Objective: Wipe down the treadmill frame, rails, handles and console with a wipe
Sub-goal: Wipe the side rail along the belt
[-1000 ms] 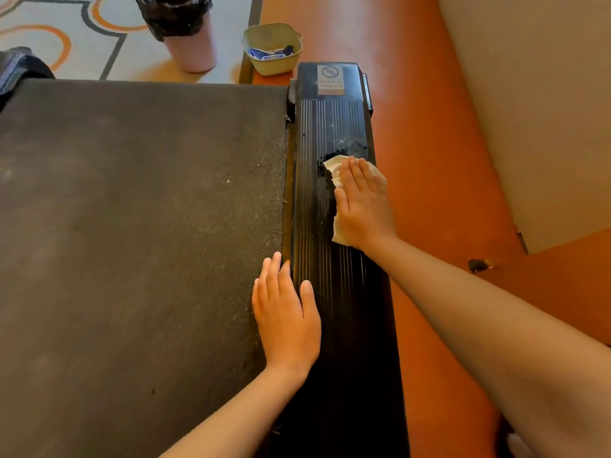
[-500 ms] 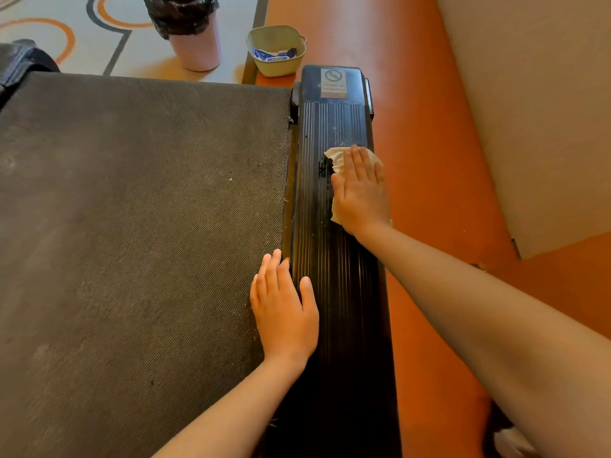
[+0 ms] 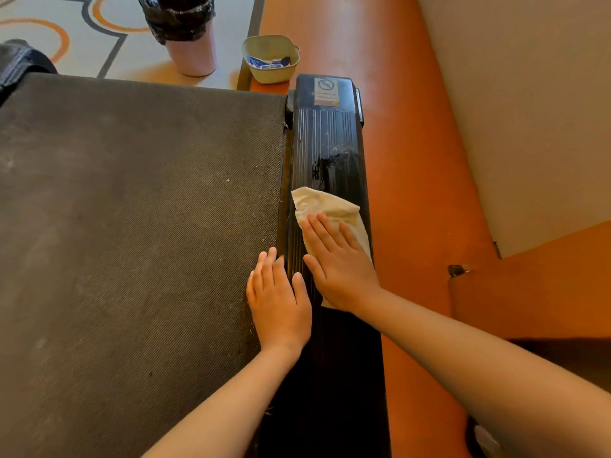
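The near half of the wipe (image 3: pixel 325 206) lies hidden under the right hand (image 3: pixel 340 272) and its fingers (image 3: pixel 325 234). Far beyond the fingers, the sticker (image 3: pixel 326 91) on the rail (image 3: pixel 325 150) has print too small to read. Back from the fingers, the rail runs off the bottom edge.

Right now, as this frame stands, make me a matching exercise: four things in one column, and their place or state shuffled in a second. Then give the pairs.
Things
1. wipe
2. left hand
3. green basket
4. pink bin

Places or states
A. lined with a black bag
B. pressed flat on the side rail under the right hand
C. lying flat across the edge where the belt meets the rail
D. on the floor just past the rail's far end, with a blue-and-white packet inside

Pairs: 1-B, 2-C, 3-D, 4-A
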The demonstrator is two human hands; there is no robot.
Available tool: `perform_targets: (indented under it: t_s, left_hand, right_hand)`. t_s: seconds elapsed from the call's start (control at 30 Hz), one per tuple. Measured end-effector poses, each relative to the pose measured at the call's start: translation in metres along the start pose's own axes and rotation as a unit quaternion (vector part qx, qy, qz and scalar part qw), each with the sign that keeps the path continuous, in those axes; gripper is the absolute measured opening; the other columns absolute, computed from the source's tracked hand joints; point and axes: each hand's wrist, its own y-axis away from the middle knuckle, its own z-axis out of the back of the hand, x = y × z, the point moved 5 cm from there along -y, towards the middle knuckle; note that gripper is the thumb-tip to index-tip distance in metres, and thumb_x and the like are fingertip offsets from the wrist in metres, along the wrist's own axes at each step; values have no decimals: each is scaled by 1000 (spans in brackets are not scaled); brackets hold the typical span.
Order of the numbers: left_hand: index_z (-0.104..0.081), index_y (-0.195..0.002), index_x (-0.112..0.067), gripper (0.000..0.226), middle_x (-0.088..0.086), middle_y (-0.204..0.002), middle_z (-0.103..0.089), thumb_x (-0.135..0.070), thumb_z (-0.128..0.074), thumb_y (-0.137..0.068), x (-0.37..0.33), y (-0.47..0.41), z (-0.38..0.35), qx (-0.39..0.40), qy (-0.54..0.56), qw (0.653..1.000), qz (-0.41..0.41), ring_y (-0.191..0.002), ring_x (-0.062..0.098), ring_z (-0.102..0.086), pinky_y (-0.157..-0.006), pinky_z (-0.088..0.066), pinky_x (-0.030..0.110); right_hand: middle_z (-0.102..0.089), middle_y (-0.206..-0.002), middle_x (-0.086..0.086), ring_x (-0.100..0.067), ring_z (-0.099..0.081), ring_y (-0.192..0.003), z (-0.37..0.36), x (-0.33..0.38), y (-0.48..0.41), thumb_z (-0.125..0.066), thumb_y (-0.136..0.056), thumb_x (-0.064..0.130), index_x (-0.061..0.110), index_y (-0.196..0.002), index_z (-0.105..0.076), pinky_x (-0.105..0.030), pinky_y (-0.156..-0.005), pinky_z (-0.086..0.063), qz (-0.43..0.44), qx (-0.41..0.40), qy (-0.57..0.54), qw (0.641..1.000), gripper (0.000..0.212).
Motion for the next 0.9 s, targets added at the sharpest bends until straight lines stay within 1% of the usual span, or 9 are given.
perform_targets:
  t_s: [0.17, 0.23, 0.33, 0.47, 0.6, 0.67, 0.73, 0.8, 0.9]
  left_hand:
    - [-36, -146, -13, 69, -4, -159, -22, -48, -12, -92, 0, 1, 0, 3, 9, 1000, -4, -148, 8, -6, -120, 2, 29]
    - [-37, -145, -13, 71, -4, -159, -22, -49, -9, -90, 1, 1, 0, -1, 9, 1000, -2, -148, 8, -7, -120, 2, 29]
    - [-37, -146, -14, 71, -4, -159, -22, -49, -9, -90, 1, 2, 1, 3, 9, 1000, 1, -148, 7, -6, -119, 4, 27]
    - [-37, -145, -14, 69, -4, -158, -22, -49, -11, -91, 0, 2, 1, 2, 4, 1000, 5, -148, 8, -8, -119, 3, 29]
    - [-37, -145, -14, 61, -3, -158, -23, -44, -18, -96, -1, 1, 1, 6, -5, 1000, 3, -148, 11, -9, -120, 0, 31]
    - [-37, -145, -13, 55, -2, -158, -23, -39, -22, -99, 0, 2, 0, 7, -2, 1000, 5, -148, 11, -9, -120, -1, 32]
    - [-37, -145, -12, 55, -3, -158, -23, -37, -22, -99, 0, 2, 1, 5, 13, 1000, 3, -148, 10, -8, -120, 0, 31]
    - [-38, -145, -13, 58, -3, -158, -23, -37, -19, -96, 1, 3, 1, 4, 34, 999, 4, -148, 8, -8, -120, 2, 29]
    - [-38, -145, -12, 59, -3, -158, -24, -36, -18, -95, 2, 3, 1, 0, 43, 999, 6, -148, 8, -8, -120, 3, 28]
  right_hand:
    - [2, -162, 3, -8, 11, -147, 8, -13, -45, -1, -95, 46, 20, -154, -2, -33, -118, 10, 14, -3, 7, 1000, 64]
    - [2, -162, 3, -8, 11, -147, 11, -20, -62, -7, -99, 45, 20, -154, -2, -35, -119, 9, 9, -5, -6, 1000, 61]
    - [5, -162, 2, -9, 13, -147, 15, -33, -87, -17, -104, 41, 19, -154, -1, -37, -119, 12, -17, -4, -23, 1000, 58]
    - [9, -162, 1, -11, 16, -147, 19, -42, -105, -18, -104, 42, 19, -154, 2, -39, -118, 15, -51, 7, -13, 999, 59]
    - [9, -162, -2, -14, 15, -147, 18, -30, -85, -17, -103, 44, 19, -154, 4, -37, -116, 16, -50, 18, -23, 998, 60]
    - [7, -162, -3, -15, 13, -148, 14, -16, -60, -11, -102, 47, 19, -154, 3, -38, -118, 12, -27, 21, -5, 999, 61]
    - [4, -162, -3, -15, 12, -148, 8, 1, -29, -2, -97, 49, 18, -154, -1, -36, -118, 12, 5, 18, 16, 1000, 65]
    - [1, -162, -3, -14, 11, -148, 3, 11, -8, -4, -97, 48, 18, -155, -6, -36, -118, 11, 34, 17, 21, 999, 65]
    - [-3, -162, -2, -14, 8, -148, 0, 12, -2, -9, -99, 44, 19, -154, -10, -36, -118, 8, 50, 15, 17, 998, 61]
